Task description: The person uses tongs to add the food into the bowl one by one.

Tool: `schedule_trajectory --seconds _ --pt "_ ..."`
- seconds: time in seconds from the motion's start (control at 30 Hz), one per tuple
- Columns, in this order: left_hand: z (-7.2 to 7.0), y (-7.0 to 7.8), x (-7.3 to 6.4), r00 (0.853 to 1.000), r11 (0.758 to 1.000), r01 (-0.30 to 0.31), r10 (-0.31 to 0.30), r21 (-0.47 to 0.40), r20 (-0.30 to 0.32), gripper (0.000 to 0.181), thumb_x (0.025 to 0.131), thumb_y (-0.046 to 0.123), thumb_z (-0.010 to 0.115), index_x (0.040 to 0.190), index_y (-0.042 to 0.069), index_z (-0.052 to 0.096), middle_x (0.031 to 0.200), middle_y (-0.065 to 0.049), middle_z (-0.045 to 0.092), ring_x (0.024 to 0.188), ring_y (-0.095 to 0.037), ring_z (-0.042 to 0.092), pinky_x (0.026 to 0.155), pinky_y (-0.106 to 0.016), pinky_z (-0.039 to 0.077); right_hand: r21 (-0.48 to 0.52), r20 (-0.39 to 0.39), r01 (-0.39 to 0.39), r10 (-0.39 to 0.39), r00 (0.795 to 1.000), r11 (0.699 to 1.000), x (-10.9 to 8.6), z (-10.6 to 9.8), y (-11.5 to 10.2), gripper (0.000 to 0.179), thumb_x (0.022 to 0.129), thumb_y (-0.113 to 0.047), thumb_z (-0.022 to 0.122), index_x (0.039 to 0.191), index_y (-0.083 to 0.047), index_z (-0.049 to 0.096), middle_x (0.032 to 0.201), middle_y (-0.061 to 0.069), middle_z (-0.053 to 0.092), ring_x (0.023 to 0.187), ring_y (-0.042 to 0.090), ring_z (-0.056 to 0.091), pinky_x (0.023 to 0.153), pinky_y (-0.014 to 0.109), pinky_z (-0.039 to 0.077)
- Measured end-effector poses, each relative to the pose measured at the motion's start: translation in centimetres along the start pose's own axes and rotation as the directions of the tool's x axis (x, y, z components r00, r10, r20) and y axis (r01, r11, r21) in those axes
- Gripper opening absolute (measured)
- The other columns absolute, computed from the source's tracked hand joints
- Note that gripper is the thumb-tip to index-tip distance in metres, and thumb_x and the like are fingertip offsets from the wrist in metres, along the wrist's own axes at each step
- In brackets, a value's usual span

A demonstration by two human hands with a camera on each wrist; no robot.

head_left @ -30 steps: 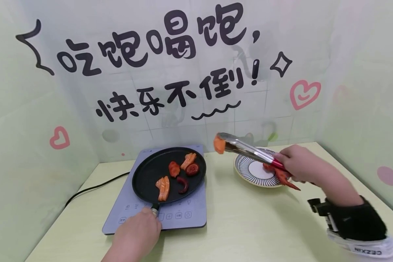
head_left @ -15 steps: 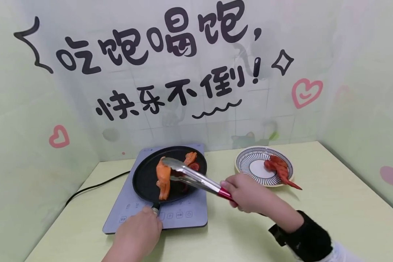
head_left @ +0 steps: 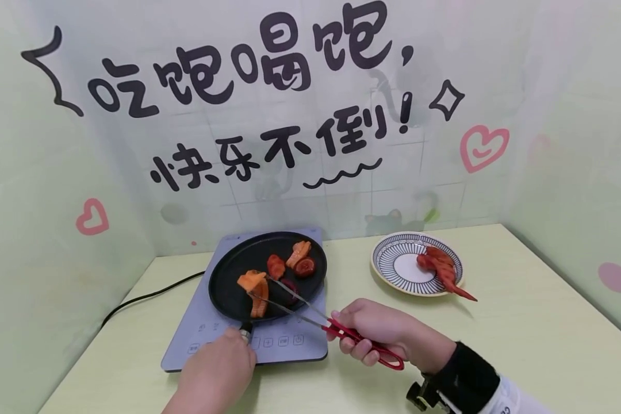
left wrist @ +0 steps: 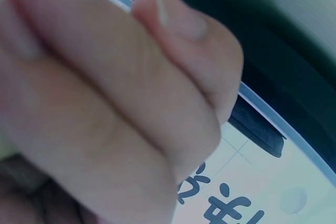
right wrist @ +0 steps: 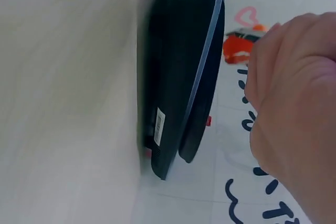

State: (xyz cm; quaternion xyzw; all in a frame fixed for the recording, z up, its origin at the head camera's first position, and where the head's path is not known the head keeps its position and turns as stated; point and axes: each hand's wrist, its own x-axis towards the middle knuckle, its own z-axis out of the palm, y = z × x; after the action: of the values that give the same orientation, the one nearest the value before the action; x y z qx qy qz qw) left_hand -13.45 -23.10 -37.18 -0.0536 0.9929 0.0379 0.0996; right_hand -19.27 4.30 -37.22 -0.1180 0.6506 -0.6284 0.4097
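Note:
My left hand (head_left: 218,365) grips the black handle of a flat frying pan (head_left: 230,287); its curled fingers (left wrist: 121,72) fill the left wrist view. With my right hand (head_left: 380,330) I hold red-handled metal tongs (head_left: 337,329), which reach left over the pan. The tongs' arms stand apart, their tips right at a plain orange food piece (head_left: 252,280). That piece overlaps a white-striped orange slice (head_left: 259,302), which looks like salmon. A red piece (head_left: 276,267), another orange slice (head_left: 298,252), a round red slice (head_left: 304,267) and a dark red curl (head_left: 290,290) also lie in the pan.
Beneath the pan is a grey-blue induction cooktop (head_left: 186,351), with a black cord (head_left: 155,293) running left. A patterned plate (head_left: 393,270) at the back right bears red food (head_left: 440,267) with a pointed end over the rim. A lettered wall (head_left: 290,213) stands behind the table.
My right hand has carried the orange piece left from near the plate to the pan with the tongs, then turned and spread them. My left hand has stayed on the handle.

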Motion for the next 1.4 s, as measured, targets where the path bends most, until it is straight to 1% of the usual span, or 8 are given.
schedule_trajectory --seconds 0.23,0.43,0.57,0.8,1.0,1.2,1.33,1.4 --pt "0.0 0.0 0.2 1.0 1.0 0.001 -0.001 0.008 0.009 0.032 0.106 0.026 0.059 0.105 -0.006 0.059 0.078 -0.01 0.056 0.061 -0.025 0.055 0.056 -0.043 0.052 0.195 0.051 -0.021 0.012 0.999 0.981 1.1 0.1 0.2 0.034 0.117 -0.028 0.035 0.111 0.0 0.055 0.071 -0.006 0.042 0.049 -0.001 0.025 0.043 0.012 0.024" --pt "0.1 -0.4 0.3 1.0 1.0 0.008 -0.008 0.02 0.025 0.031 0.107 0.027 0.059 0.105 -0.004 0.061 0.082 -0.009 0.055 0.063 -0.024 0.055 0.058 -0.041 0.05 0.293 0.033 0.032 -0.043 0.999 0.955 2.2 1.1 0.6 0.031 0.117 -0.026 0.035 0.106 -0.004 0.054 0.071 -0.006 0.042 0.048 -0.002 0.026 0.042 0.011 0.025" --pt "0.1 -0.4 0.1 0.999 1.0 0.014 -0.014 0.014 0.029 0.03 0.107 0.027 0.06 0.101 -0.002 0.061 0.08 -0.008 0.053 0.061 -0.023 0.054 0.057 -0.037 0.046 0.241 -0.047 0.081 -0.071 0.996 0.967 2.4 1.6 0.8 0.032 0.116 -0.025 0.036 0.105 -0.003 0.056 0.07 -0.004 0.044 0.049 0.0 0.027 0.043 0.012 0.026" --pt "-0.3 -0.3 -0.2 1.0 1.0 -0.014 0.014 0.027 -0.02 0.032 0.108 0.026 0.056 0.102 -0.006 0.058 0.077 -0.009 0.055 0.06 -0.025 0.055 0.056 -0.043 0.05 0.139 -0.164 0.178 -0.155 0.974 0.974 2.8 2.4 0.6 0.035 0.117 -0.027 0.037 0.109 0.002 0.056 0.071 -0.001 0.048 0.051 0.004 0.033 0.045 0.016 0.031" --pt "-0.6 -0.1 -0.2 1.0 1.0 0.006 -0.006 0.014 0.002 0.032 0.107 0.026 0.058 0.106 -0.006 0.059 0.08 -0.009 0.056 0.06 -0.025 0.054 0.056 -0.041 0.05 0.16 -0.165 0.19 -0.163 0.973 0.969 3.3 3.1 0.5 0.037 0.117 -0.028 0.038 0.113 0.004 0.056 0.071 0.0 0.049 0.051 0.005 0.034 0.046 0.016 0.032" --pt "-0.1 -0.2 -0.1 0.999 0.999 -0.036 0.037 0.019 -0.021 0.031 0.106 0.024 0.058 0.105 -0.006 0.06 0.083 -0.009 0.055 0.061 -0.026 0.053 0.055 -0.042 0.049 0.15 -0.155 0.171 -0.147 0.977 0.974 3.2 3.3 0.5 0.04 0.116 -0.032 0.039 0.118 0.004 0.058 0.073 0.001 0.05 0.051 0.006 0.034 0.046 0.017 0.031" --pt "0.0 -0.2 -0.1 0.999 0.999 -0.049 0.05 0.019 -0.022 0.028 0.106 0.023 0.059 0.104 -0.005 0.062 0.087 -0.008 0.055 0.062 -0.025 0.052 0.056 -0.043 0.05 0.074 -0.124 0.167 -0.157 0.98 0.983 2.5 2.9 -0.3 0.043 0.116 -0.033 0.04 0.119 0.005 0.059 0.071 0.0 0.051 0.049 0.005 0.035 0.044 0.018 0.031" --pt "-0.1 -0.2 -0.2 0.998 0.998 -0.059 0.06 0.025 -0.029 0.028 0.106 0.023 0.059 0.104 -0.005 0.062 0.088 -0.009 0.055 0.063 -0.026 0.052 0.057 -0.045 0.051 -0.036 -0.134 0.183 -0.186 0.973 0.982 1.6 2.3 -1.2 0.044 0.116 -0.033 0.041 0.117 0.006 0.061 0.069 0.0 0.052 0.047 0.005 0.037 0.043 0.019 0.032"
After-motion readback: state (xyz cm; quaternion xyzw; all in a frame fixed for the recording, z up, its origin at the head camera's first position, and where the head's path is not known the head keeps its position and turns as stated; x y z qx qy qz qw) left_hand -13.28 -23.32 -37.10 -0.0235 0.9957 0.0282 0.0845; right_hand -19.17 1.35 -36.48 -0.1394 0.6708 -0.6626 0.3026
